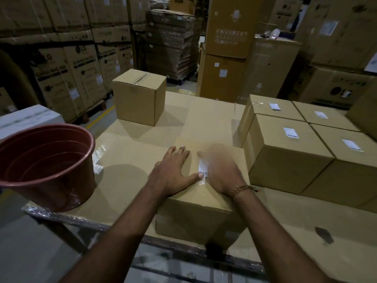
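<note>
A closed cardboard box (195, 217) stands at the near edge of a cardboard-covered table (130, 160). A white barcode label (203, 168) lies on the box's top. My left hand (173, 172) rests flat on the top, fingers spread, its thumb tip touching the label's lower edge. My right hand (220, 170) is blurred by motion; it lies over the box top just right of the label, fingers extended. A bracelet circles that wrist.
A red-brown plastic bucket (47, 166) sits at the table's left. One unlabelled box (138, 97) stands at the back. Several labelled boxes (295, 148) are packed together on the right. Tall carton stacks (77, 64) surround the table.
</note>
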Demonstrator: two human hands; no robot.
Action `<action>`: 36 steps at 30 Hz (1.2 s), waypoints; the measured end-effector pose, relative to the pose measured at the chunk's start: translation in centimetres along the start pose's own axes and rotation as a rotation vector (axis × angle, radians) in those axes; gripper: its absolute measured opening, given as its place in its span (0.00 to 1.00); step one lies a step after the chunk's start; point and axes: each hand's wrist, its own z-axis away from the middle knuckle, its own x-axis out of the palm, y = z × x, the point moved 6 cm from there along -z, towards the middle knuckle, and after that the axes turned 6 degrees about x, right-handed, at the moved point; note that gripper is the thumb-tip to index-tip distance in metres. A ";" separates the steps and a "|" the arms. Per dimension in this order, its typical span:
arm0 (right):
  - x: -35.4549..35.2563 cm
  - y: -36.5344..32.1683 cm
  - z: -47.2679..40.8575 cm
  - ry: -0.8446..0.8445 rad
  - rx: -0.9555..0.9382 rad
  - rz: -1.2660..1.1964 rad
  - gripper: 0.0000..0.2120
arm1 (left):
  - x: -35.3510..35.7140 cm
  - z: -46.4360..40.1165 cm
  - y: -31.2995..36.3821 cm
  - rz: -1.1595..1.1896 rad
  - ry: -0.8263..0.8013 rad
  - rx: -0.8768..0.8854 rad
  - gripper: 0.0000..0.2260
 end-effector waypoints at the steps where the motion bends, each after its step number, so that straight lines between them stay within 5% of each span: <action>1: -0.1 0.0 -0.1 -0.005 -0.010 0.018 0.29 | 0.0 0.0 0.0 -0.003 -0.001 0.002 0.44; 7: -0.8 0.2 -0.2 0.115 0.042 -0.104 0.23 | 0.2 0.0 -0.1 -0.007 -0.003 -0.003 0.45; 18: -1.1 0.4 -1.7 0.085 0.010 -0.075 0.13 | 0.1 0.1 0.0 -0.019 -0.016 -0.008 0.45; 28: -0.8 1.1 -2.2 0.113 0.004 -0.136 0.27 | 0.2 -0.1 -0.1 -0.016 -0.020 -0.010 0.45; 36: -0.8 1.3 -2.1 0.190 -0.004 -0.125 0.19 | 0.2 -0.1 -0.3 -0.006 -0.001 -0.008 0.46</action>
